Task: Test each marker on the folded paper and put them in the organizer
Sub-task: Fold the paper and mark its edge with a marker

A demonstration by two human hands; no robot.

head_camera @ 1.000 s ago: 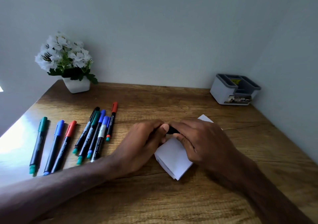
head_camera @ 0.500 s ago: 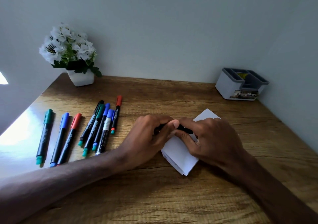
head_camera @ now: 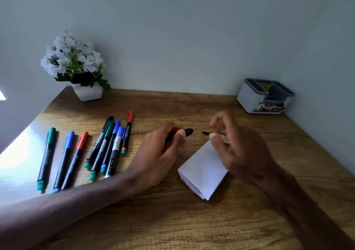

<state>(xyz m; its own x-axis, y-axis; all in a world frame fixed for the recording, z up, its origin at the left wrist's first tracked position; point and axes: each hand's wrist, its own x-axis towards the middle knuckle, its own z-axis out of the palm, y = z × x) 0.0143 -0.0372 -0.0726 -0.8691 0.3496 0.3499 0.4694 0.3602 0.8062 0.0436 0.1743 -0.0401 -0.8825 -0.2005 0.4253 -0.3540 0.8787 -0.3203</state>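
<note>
My left hand (head_camera: 163,152) grips a black marker cap (head_camera: 188,131) whose end sticks out past my thumb. My right hand (head_camera: 242,150), blurred, pinches the uncapped marker (head_camera: 206,133), its dark tip pointing left toward the cap; a small gap separates the two. The folded white paper (head_camera: 201,171) lies on the wooden table just below both hands, partly under my right hand. Several capped markers (head_camera: 107,146) with green, blue, red and black caps lie in two groups at the left. The grey-and-white organizer (head_camera: 249,100) stands at the back right corner.
A white pot of white flowers (head_camera: 87,94) stands at the back left of the table (head_camera: 172,221). Walls close the table off at the back and on the right. Glare brightens the left edge.
My hands, joined on one black marker over the paper, have pulled apart. The cap came off into my left hand and my right hand moved right with the marker body.
</note>
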